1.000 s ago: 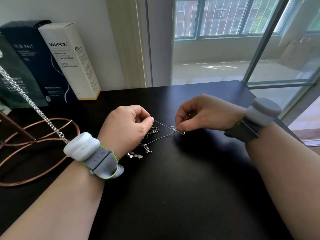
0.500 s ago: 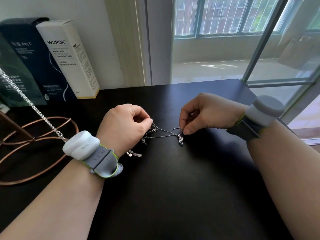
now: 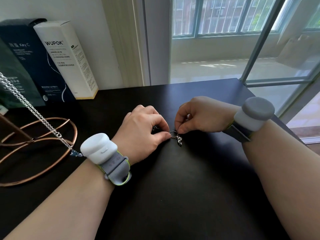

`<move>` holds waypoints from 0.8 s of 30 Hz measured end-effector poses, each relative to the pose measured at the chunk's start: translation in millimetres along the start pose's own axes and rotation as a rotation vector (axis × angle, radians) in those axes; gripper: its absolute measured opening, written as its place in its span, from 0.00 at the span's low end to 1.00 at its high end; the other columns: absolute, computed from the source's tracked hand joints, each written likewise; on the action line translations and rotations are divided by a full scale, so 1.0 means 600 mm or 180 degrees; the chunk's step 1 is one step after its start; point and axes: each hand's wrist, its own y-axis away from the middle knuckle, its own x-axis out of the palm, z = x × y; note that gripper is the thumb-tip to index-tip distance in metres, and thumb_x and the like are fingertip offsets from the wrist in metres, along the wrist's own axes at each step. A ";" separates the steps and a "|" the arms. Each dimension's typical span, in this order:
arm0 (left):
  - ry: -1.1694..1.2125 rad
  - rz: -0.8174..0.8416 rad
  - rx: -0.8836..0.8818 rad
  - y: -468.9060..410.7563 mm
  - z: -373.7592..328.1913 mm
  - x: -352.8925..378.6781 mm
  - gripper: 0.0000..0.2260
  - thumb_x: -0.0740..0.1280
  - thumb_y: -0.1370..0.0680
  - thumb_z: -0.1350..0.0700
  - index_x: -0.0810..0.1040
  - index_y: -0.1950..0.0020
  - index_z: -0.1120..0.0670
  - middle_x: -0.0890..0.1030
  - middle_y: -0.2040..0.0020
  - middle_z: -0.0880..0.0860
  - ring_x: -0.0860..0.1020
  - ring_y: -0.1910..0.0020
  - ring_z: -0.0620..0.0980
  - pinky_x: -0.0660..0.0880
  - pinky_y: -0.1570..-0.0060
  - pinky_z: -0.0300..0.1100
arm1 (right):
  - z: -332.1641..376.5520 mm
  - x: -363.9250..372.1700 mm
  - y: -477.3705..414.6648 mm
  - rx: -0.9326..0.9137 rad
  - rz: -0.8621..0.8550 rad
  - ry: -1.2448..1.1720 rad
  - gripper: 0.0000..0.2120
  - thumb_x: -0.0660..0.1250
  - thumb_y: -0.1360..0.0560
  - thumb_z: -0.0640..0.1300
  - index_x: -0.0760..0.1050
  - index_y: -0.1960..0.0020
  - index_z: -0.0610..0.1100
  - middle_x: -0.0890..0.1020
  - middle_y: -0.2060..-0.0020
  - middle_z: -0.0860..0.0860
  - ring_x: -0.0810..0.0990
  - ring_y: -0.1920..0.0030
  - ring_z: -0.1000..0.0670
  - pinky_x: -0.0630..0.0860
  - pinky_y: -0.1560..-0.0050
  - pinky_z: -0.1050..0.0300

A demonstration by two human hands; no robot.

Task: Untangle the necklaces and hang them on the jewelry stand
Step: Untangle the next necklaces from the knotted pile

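— Two hands are seen mid-table: how are they set?
— The necklace (image 3: 176,138) is pinched by the left hand (image 3: 142,132) and right hand (image 3: 199,118) together.
— And the stand (image 3: 36,146)?
— Far left, a chain (image 3: 31,108) is draped on it.

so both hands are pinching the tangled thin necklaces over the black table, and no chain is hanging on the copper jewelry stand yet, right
Not quite. The head view shows a silver chain already draped across the copper jewelry stand on the left. The rest holds: the left hand and right hand both pinch the tangled thin necklaces over the black table.
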 end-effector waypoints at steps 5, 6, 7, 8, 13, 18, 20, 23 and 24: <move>-0.0368 0.0085 0.0195 0.001 -0.001 0.006 0.03 0.69 0.26 0.49 0.79 0.58 0.47 0.73 0.54 0.43 0.68 0.48 0.45 0.60 0.48 0.41 | -0.003 0.003 -0.002 -0.0111 0.0089 0.0132 0.05 0.70 0.28 0.46 0.76 0.60 0.56 0.82 0.57 0.53 0.75 0.64 0.60 0.69 0.60 0.69; -0.0405 0.0101 0.0223 0.001 0.000 0.008 0.03 0.68 0.26 0.50 0.78 0.57 0.48 0.73 0.54 0.43 0.67 0.48 0.45 0.59 0.48 0.40 | -0.004 0.005 -0.002 -0.0135 0.0083 0.0157 0.05 0.69 0.27 0.46 0.76 0.59 0.55 0.82 0.56 0.53 0.75 0.63 0.60 0.69 0.60 0.69; -0.0418 0.0118 0.0227 0.000 0.001 0.010 0.03 0.67 0.25 0.50 0.78 0.57 0.48 0.73 0.53 0.43 0.67 0.48 0.45 0.59 0.48 0.41 | -0.005 0.005 -0.003 -0.0157 0.0067 0.0182 0.04 0.68 0.27 0.46 0.76 0.58 0.54 0.81 0.56 0.53 0.75 0.63 0.60 0.68 0.59 0.68; -0.0401 0.0126 0.0228 0.000 0.003 0.011 0.03 0.66 0.25 0.50 0.77 0.57 0.48 0.73 0.53 0.43 0.67 0.47 0.45 0.59 0.48 0.41 | -0.006 0.006 -0.004 -0.0175 0.0045 0.0200 0.03 0.68 0.27 0.46 0.76 0.57 0.54 0.81 0.56 0.53 0.74 0.63 0.60 0.68 0.59 0.68; 0.0067 -0.0121 0.0145 0.001 0.000 0.004 0.04 0.63 0.23 0.51 0.74 0.55 0.48 0.73 0.59 0.42 0.70 0.52 0.46 0.64 0.46 0.43 | -0.013 0.004 -0.005 -0.0182 -0.0035 0.0187 0.02 0.68 0.26 0.45 0.78 0.54 0.51 0.80 0.56 0.54 0.74 0.62 0.61 0.67 0.58 0.69; 0.1004 -0.0187 0.0077 0.003 -0.005 -0.002 0.04 0.62 0.22 0.53 0.73 0.55 0.52 0.81 0.62 0.46 0.78 0.61 0.54 0.75 0.55 0.51 | -0.015 0.004 -0.006 -0.0153 -0.0041 0.0207 0.02 0.67 0.26 0.46 0.78 0.53 0.50 0.79 0.57 0.55 0.74 0.61 0.60 0.66 0.59 0.70; 0.1185 -0.0230 0.0105 0.002 -0.007 -0.003 0.04 0.61 0.22 0.54 0.73 0.54 0.53 0.82 0.63 0.47 0.78 0.63 0.54 0.74 0.57 0.51 | -0.016 0.003 -0.006 -0.0128 -0.0031 0.0222 0.03 0.67 0.26 0.46 0.78 0.53 0.50 0.78 0.59 0.57 0.73 0.61 0.60 0.65 0.59 0.72; 0.1386 -0.0290 0.0079 0.002 -0.007 -0.003 0.04 0.60 0.22 0.52 0.72 0.54 0.51 0.82 0.62 0.48 0.79 0.61 0.53 0.74 0.54 0.52 | -0.016 0.001 -0.006 -0.0146 -0.0195 0.0185 0.02 0.66 0.25 0.45 0.77 0.55 0.51 0.75 0.63 0.60 0.72 0.64 0.64 0.63 0.62 0.77; 0.1514 -0.0302 0.0048 0.002 -0.007 -0.004 0.04 0.60 0.23 0.51 0.72 0.55 0.49 0.82 0.62 0.48 0.79 0.59 0.56 0.75 0.52 0.54 | -0.015 0.001 -0.005 -0.0128 -0.0265 0.0140 0.03 0.66 0.25 0.45 0.75 0.56 0.52 0.74 0.64 0.61 0.72 0.65 0.65 0.63 0.63 0.78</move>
